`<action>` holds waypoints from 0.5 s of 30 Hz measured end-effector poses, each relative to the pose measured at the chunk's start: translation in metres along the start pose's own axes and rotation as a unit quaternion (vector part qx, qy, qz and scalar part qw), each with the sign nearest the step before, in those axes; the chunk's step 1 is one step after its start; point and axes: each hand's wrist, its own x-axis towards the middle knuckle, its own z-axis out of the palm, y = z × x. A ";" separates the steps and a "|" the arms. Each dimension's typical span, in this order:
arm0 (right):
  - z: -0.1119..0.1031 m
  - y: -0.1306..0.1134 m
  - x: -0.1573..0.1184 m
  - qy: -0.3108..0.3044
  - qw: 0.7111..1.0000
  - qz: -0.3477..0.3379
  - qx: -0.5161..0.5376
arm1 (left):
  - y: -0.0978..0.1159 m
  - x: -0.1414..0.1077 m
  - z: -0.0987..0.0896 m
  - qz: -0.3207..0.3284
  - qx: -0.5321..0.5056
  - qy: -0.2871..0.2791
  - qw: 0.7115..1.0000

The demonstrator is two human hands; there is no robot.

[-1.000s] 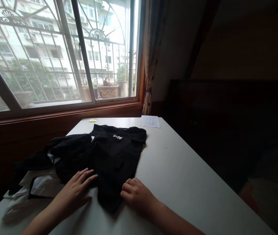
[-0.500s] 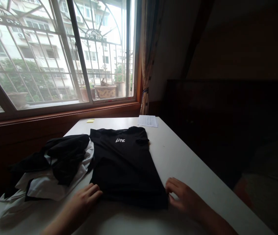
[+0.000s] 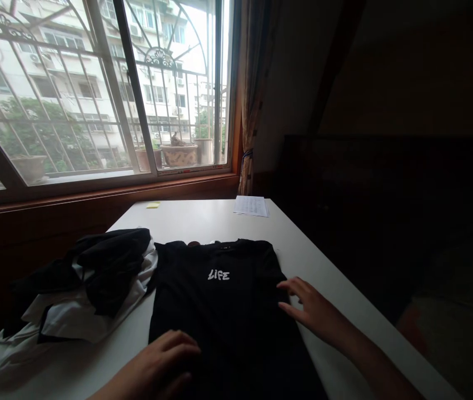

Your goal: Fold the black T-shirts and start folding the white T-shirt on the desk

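A black T-shirt (image 3: 219, 316) with white lettering on its chest lies spread out on the white table (image 3: 194, 222), its collar toward the far end and its lower part running out of view at the bottom. Over its left side is my left hand (image 3: 165, 358), fingers loosely bent and apart, with no cloth visibly pinched; whether it touches the shirt is unclear. At the shirt's right edge, near the sleeve, my right hand (image 3: 305, 305) has thumb and fingers spread with a gap between them. Small round objects peek out beyond the collar, partly hidden.
A heap of black and white clothes (image 3: 106, 278) is piled left of the shirt. Printed papers (image 3: 252, 206) and a yellow note (image 3: 153, 205) lie at the table's far end. Beyond stand a barred window (image 3: 94, 100) and a tied curtain (image 3: 248, 155).
The T-shirt has slid toward me, its hem leaving the view. My hands have let go of its lower corners; the right moved up along the edge, the left shifted right over the cloth.
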 end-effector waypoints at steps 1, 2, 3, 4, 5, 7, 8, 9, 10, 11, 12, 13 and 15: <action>0.012 0.001 0.011 0.024 0.999 -0.013 -0.040 | -0.013 0.003 0.008 -0.008 0.051 0.055 0.997; 0.024 0.003 0.021 0.044 0.995 -0.026 -0.080 | -0.026 0.005 0.016 -0.006 0.104 0.089 0.991; 0.034 0.004 0.030 0.058 0.990 -0.037 -0.120 | -0.039 0.006 0.023 -0.006 0.150 0.102 0.983; 0.043 0.006 0.037 0.068 0.985 -0.044 -0.155 | -0.050 0.006 0.030 0.002 0.189 0.102 0.977; 0.051 0.008 0.043 0.076 0.979 -0.049 -0.184 | -0.058 0.005 0.035 0.011 0.222 0.098 0.970; 0.059 0.012 0.049 0.087 0.970 -0.048 -0.224 | -0.063 0.002 0.041 0.041 0.272 0.091 0.957; 0.061 0.014 0.050 0.091 0.966 -0.045 -0.236 | -0.062 0.000 0.043 0.060 0.292 0.094 0.950; 0.061 0.017 0.050 0.095 0.964 -0.040 -0.244 | -0.059 -0.002 0.044 0.081 0.311 0.101 0.941; 0.060 0.021 0.048 0.097 0.963 -0.036 -0.248 | -0.055 -0.004 0.045 0.103 0.331 0.113 0.931; 0.059 0.025 0.045 0.097 0.963 -0.032 -0.250 | -0.051 -0.006 0.047 0.122 0.351 0.129 0.919; 0.057 0.030 0.042 0.096 0.963 -0.029 -0.250 | -0.048 -0.008 0.048 0.137 0.371 0.146 0.907; 0.055 0.035 0.038 0.094 0.964 -0.026 -0.246 | -0.045 -0.010 0.051 0.145 0.387 0.160 0.896; 0.047 0.047 0.028 0.090 0.969 -0.015 -0.229 | -0.043 -0.014 0.057 0.150 0.405 0.175 0.885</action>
